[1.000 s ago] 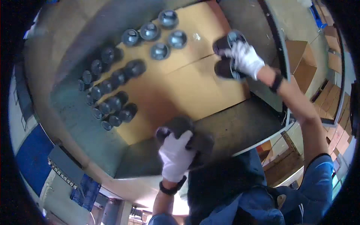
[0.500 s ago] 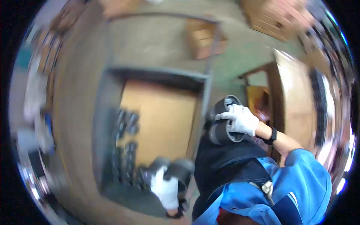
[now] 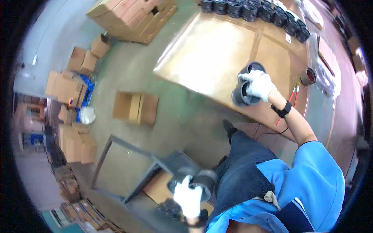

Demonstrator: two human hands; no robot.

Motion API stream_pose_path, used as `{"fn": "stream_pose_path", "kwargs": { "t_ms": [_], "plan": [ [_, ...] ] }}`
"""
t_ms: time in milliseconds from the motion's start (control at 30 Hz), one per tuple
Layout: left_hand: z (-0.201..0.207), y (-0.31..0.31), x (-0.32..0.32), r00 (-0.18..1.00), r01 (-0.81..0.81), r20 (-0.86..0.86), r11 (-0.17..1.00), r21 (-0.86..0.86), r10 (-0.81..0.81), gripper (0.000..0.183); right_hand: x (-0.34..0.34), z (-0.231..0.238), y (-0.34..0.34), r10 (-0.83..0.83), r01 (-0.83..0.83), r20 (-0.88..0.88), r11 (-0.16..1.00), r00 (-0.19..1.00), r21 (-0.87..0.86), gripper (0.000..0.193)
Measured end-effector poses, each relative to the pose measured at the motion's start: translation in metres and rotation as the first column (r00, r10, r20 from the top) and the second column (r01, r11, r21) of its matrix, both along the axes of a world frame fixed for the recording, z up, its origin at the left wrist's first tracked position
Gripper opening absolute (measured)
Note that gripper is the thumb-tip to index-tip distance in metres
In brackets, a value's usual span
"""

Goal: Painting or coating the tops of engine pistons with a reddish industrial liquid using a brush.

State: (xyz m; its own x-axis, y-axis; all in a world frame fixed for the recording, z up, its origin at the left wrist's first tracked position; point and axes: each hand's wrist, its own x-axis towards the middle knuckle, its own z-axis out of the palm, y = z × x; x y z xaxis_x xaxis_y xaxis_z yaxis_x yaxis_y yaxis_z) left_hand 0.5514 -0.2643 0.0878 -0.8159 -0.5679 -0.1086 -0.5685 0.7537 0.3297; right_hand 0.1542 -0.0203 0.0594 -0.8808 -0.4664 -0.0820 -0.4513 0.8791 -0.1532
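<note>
My right hand (image 3: 259, 84), in a white glove, grips a pair of short black pipe fittings (image 3: 240, 97) above the near edge of the cardboard-covered table (image 3: 217, 46). My left hand (image 3: 188, 198), gloved too, has its fingers hooked around another pair of black fittings (image 3: 206, 181). These hang over the grey metal cart (image 3: 140, 188), where more dark fittings (image 3: 168, 209) lie on cardboard, slightly blurred. Along the table's far side stand several black fittings (image 3: 248, 12) in rows. One fitting with a reddish inside (image 3: 308, 77) is apart from them at the right.
Red-handled tools (image 3: 294, 99) lie by the table's right edge, near a dark cable (image 3: 272, 134). An open cardboard box (image 3: 145, 108) sits on the floor beyond the cart. Stacked cartons (image 3: 134, 17) stand at the far left, with more boxes (image 3: 75, 143) along the left.
My view and body have turned to the right, from the cart toward the table. Both pairs of fittings have come along, and the right pair is now over the table edge.
</note>
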Motion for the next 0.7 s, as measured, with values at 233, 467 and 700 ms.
{"fn": "stream_pose_path", "kwargs": {
  "t_ms": [233,467,700],
  "plan": [
    [0.003,0.009,-0.272,0.778,0.614,-0.129,0.788,-0.05,-0.615,0.044,-0.117,-0.038,0.096,-0.114,0.11,0.044,0.99,0.992,0.087,0.053],
    [-0.048,0.038,-0.466,0.413,0.826,-0.309,0.495,-0.268,-0.857,0.032,-0.107,0.004,0.079,-0.039,-0.028,-0.282,0.973,0.959,-0.229,0.053],
    [-0.066,0.07,-0.5,0.493,0.766,-0.304,0.572,-0.293,-0.815,0.035,-0.036,0.015,0.011,-0.025,-0.077,-0.131,0.693,0.991,-0.717,0.028]
  ]
}}
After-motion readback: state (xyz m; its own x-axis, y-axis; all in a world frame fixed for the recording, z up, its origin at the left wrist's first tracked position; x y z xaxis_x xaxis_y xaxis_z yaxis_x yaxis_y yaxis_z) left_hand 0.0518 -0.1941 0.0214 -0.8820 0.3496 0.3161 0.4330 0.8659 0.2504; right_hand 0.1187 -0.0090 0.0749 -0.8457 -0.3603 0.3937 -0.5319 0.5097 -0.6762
